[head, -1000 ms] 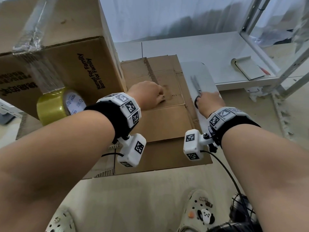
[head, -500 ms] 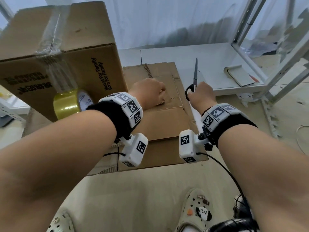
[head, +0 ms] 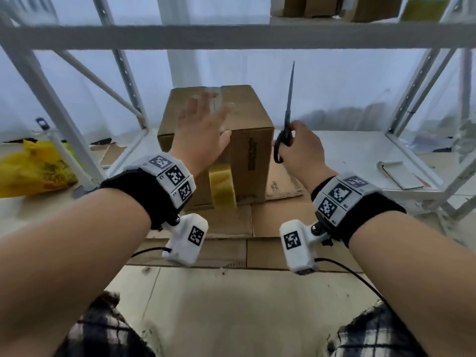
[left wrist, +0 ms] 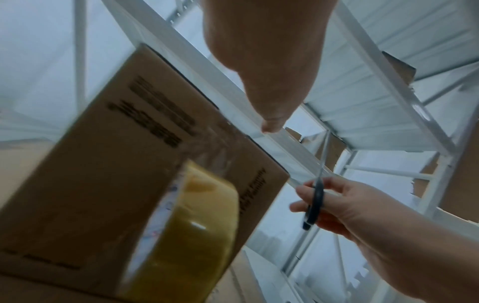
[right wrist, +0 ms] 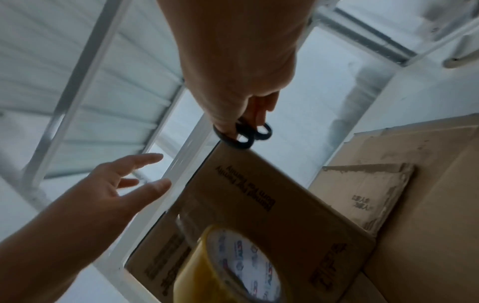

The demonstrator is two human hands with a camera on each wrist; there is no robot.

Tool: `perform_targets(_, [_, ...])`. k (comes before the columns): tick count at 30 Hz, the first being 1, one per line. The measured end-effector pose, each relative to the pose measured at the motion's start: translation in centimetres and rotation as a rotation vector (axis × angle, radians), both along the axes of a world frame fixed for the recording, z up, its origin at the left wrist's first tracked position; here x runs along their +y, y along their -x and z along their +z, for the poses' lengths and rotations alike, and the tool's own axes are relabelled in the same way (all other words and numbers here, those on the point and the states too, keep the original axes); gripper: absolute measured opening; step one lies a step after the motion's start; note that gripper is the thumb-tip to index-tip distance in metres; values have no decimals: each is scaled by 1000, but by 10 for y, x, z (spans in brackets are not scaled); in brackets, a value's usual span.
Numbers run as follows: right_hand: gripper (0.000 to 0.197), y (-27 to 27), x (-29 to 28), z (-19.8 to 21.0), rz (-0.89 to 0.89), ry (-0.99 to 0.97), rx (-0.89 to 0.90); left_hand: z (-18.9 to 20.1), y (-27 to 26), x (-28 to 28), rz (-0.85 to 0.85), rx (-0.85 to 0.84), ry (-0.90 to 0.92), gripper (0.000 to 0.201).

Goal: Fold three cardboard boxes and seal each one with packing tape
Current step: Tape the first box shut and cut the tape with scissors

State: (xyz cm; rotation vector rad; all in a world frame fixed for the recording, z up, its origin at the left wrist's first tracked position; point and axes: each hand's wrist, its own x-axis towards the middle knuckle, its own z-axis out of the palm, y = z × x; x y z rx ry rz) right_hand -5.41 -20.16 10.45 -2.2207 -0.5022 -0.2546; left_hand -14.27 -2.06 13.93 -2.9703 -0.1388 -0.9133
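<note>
A folded brown cardboard box (head: 247,161) (left wrist: 98,194) (right wrist: 259,205) stands upright on flattened cardboard (head: 283,222). Clear tape runs over its top and down its near face to a yellowish tape roll (head: 222,185) (left wrist: 191,235) (right wrist: 228,266) hanging against that face. My left hand (head: 203,127) (right wrist: 122,184) hovers with spread fingers over the box's near top edge, holding nothing. My right hand (head: 298,148) (left wrist: 334,205) grips black-handled scissors (head: 287,117) (left wrist: 314,203) (right wrist: 243,133), blade pointing up, just right of the box.
White metal shelving (head: 231,34) surrounds the box, with a crossbar overhead and uprights left and right. A yellow plastic bag (head: 33,168) lies far left. A notepad (head: 399,173) sits on the low shelf at right. Another flattened carton (right wrist: 362,188) lies behind the box.
The view tilted up toward the shelving. My left hand rose from the flat cardboard and opened over the box. My right hand lifted the scissors off the floor, now blade up.
</note>
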Motion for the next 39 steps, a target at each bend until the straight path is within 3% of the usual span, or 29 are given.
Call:
perform_targets(3, [26, 10, 13, 9, -73, 146, -127, -5, 21, 26, 252, 104, 89, 69])
perform_targets(6, [29, 8, 21, 8, -36, 189, -142, -16, 33, 40, 348, 185, 246, 85])
perform_targets(10, [38, 6, 24, -4, 39, 106, -67, -26, 29, 48, 307, 347, 522, 90])
perform_targets(17, [38, -4, 19, -11, 61, 46, -73, -26, 3, 67, 180, 281, 639, 89])
perform_targets(21, [36, -4, 16, -9, 63, 186, -141, -31, -8, 83, 136, 320, 614, 80])
perform_targets(24, [38, 0, 20, -1, 176, 341, -239, -38, -7, 83, 132, 255, 599, 72])
perform_targets(26, [36, 1, 23, 2, 312, 372, -170, -44, -4, 78, 87, 73, 559, 65])
perform_targets(28, [33, -2, 23, 1, 418, 302, 31, -50, -3, 72, -12, -80, 607, 48])
perform_targets(30, [33, -6, 23, -1, 492, 207, 241, -55, -6, 68, -59, -10, 758, 33])
perform_targets(34, [32, -9, 29, 8, 527, 106, 385, -65, -11, 63, -90, 240, 1123, 25])
perform_targets(39, [35, -9, 27, 3, 541, 93, 422, -63, -17, 53, -138, 203, 1235, 17])
